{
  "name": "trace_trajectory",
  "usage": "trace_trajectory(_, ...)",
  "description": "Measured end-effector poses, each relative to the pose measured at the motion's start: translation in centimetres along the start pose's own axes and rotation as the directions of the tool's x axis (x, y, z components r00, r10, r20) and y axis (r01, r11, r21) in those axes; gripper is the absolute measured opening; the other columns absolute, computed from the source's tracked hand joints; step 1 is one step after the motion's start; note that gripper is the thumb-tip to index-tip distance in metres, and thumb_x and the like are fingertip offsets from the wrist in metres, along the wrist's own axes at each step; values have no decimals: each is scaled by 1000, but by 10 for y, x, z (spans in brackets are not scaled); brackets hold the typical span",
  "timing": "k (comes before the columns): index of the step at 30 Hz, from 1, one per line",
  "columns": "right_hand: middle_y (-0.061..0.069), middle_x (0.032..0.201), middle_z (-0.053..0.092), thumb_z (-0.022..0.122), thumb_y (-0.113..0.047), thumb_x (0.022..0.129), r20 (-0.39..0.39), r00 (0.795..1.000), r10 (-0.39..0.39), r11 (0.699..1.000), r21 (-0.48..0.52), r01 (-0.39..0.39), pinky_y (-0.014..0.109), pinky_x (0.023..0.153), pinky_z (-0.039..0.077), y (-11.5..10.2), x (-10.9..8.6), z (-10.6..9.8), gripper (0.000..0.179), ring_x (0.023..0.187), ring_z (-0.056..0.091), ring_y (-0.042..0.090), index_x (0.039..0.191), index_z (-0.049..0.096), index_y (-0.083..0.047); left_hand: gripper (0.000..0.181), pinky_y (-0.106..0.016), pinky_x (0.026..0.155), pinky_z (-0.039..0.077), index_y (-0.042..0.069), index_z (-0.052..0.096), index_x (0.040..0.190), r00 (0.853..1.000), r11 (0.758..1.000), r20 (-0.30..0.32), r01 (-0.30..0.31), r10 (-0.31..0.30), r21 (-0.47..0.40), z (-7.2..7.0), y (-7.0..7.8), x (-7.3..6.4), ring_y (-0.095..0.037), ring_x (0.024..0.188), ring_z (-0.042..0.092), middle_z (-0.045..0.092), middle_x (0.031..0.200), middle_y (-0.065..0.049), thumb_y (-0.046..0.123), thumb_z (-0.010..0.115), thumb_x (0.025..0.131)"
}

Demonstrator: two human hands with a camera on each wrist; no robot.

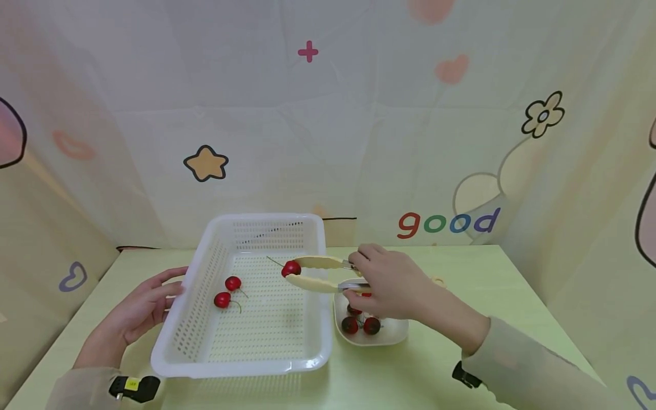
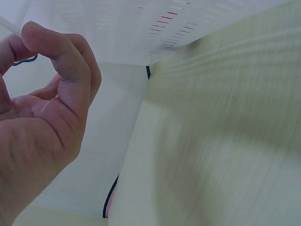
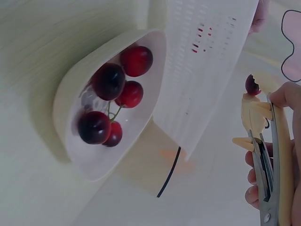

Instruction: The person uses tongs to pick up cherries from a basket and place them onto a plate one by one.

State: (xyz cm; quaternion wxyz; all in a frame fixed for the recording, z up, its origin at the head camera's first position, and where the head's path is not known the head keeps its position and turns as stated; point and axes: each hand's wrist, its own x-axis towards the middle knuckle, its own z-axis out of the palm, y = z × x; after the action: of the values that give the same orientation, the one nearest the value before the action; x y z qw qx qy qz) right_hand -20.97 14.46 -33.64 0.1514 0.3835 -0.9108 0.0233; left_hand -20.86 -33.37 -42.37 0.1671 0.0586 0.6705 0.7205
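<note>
we have the right hand point(image 1: 386, 282) with its grip clamped on the tongs point(image 1: 310, 283), their tips pinching one cherry point(image 1: 291, 269) above the right part of the white basket point(image 1: 246, 369), its stem pointing away to the left. the left hand point(image 1: 143, 304) has its grip curled against the basket's left rim, which we judge a good way to stop it sliding. carrying a round, smooth cherry like this calls, we think, for an even squeeze: too little and it may roll out, too much and it may bruise or shoot free. we would do well to lower it near the slotted floor before easing the tips apart, with room left beside the two cherries point(image 1: 227, 291) there, so none gets knocked.

just beside the basket, on the right, the small white bowl point(image 3: 70, 94) sits on the worktop point(image 1: 359, 381). in the right wrist view we count at least five cherries point(image 3: 108, 81) in it, some bright red, some very dark, a few close together with thin green stems between them; with stems that near, we should pick by the fruit, gently
</note>
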Motion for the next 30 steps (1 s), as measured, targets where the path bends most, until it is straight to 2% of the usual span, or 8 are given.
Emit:
trace_trajectory(7, 2, 100, 59, 69, -44, 89, 10, 998, 60, 998, 2, -60, 28, 57, 48, 10, -13, 1, 46, 82, 53, 16, 115, 65, -6, 28, -41, 81, 61, 26, 50, 134, 1000, 1000, -6, 0, 0, 2, -1, 0, -1, -25, 96, 74, 71, 115, -1, 13, 48, 109)
trace_trajectory(13, -2, 94, 56, 69, -43, 88, 12, 993, 118, 993, 24, -118, 27, 56, 46, 16, -23, 5, 43, 76, 49, 13, 113, 65, -8, 29, -40, 81, 61, 23, 47, 136, 1000, 1000, -6, -5, 5, -3, 1, 1, -1, -25, 96, 74, 72, 115, -1, 13, 48, 109)
trace_trajectory(20, -5, 89, 54, 72, -41, 86, -1, 986, 166, 986, 35, -166, 26, 56, 44, 25, -38, 8, 40, 73, 48, 11, 109, 65, -10, 32, -40, 82, 61, 20, 45, 139, 1000, 1000, -8, -1, 1, 2, 2, 1, -1, -25, 96, 74, 71, 115, -1, 13, 48, 109)
trace_trajectory(30, -3, 92, 58, 74, -42, 85, 27, 976, 216, 976, 28, -217, 25, 56, 46, 36, -58, 14, 41, 75, 49, 11, 108, 67, -8, 40, -41, 82, 61, 14, 38, 147, 1000, 1000, -27, 15, -14, 20, 1, 1, 0, -25, 96, 74, 71, 115, 0, 14, 49, 109)
